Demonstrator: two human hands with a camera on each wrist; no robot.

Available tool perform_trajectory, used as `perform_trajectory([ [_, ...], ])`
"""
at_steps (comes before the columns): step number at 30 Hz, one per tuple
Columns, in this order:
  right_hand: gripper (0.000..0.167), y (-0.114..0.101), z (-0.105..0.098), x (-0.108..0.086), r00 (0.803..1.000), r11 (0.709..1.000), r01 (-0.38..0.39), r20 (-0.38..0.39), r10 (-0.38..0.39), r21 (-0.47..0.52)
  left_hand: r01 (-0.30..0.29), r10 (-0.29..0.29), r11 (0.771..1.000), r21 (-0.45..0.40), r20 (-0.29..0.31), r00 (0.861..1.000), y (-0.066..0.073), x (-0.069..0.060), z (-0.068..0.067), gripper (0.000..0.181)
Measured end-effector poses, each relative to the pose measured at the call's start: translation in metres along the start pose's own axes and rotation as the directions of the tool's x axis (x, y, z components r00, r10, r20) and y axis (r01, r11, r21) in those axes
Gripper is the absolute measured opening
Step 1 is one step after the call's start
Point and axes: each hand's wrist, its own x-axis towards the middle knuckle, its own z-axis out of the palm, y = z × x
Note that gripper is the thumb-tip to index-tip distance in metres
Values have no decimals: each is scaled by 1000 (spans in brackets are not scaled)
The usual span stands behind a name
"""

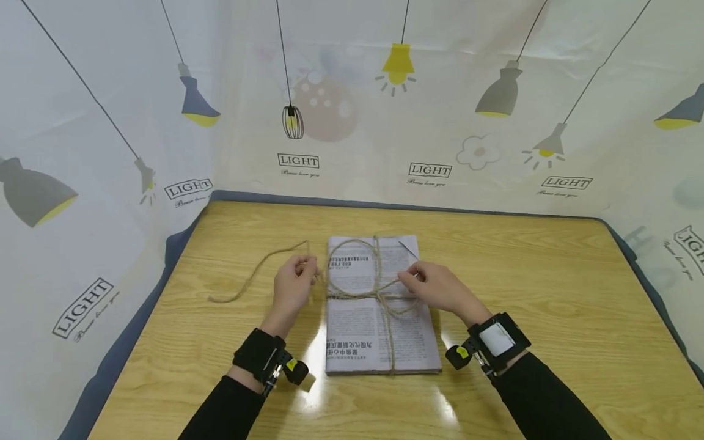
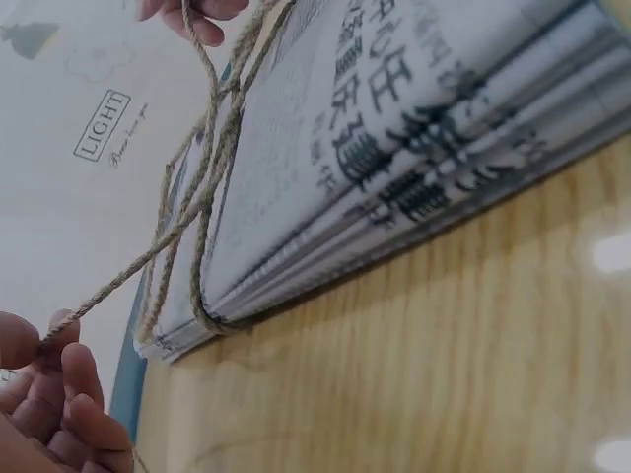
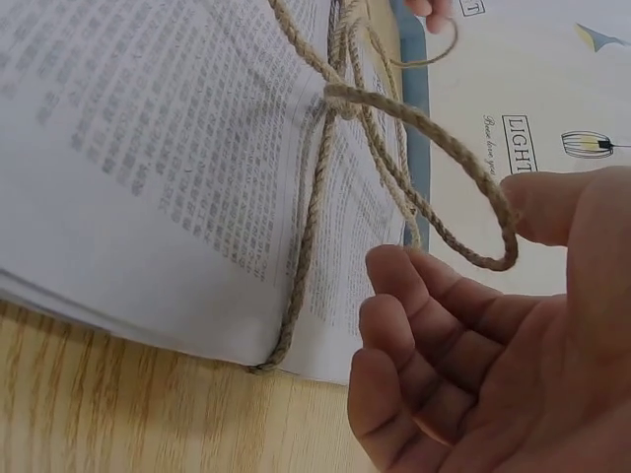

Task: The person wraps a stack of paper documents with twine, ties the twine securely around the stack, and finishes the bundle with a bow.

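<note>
A stack of folded newspapers (image 1: 354,333) lies on the table, bound crosswise with brown twine (image 1: 391,342). A knot sits near the middle of its top face. My left hand (image 1: 294,284), just left of the stack, pinches a strand of the twine between thumb and forefinger; the strand runs taut toward the knot in the left wrist view. Over the stack's right side, my right hand (image 1: 437,286) holds a loop of twine (image 3: 463,158) at the thumb, its other fingers curled loosely below. Another large loop spreads over the upper left of the papers.
The twine's loose tail (image 1: 250,281) trails across the wooden table (image 1: 550,293) left of the left hand. A white cloth printed with lamps (image 1: 363,153) stands along the back and sides. Each wrist wears a strapped camera.
</note>
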Motion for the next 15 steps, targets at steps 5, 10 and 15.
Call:
perform_trajectory([
  [5,44,2,-1,-1,1000,1000,20,-6,-20,-5,-247,255,957,155,-34,966,16,4,11,29],
  [10,40,1,0,1,999,999,40,-16,-40,-13,-471,473,843,261,58,879,34,6,33,23],
  [15,26,1,3,1,997,997,81,-10,-81,3,-638,580,688,346,268,770,44,9,61,25],
])
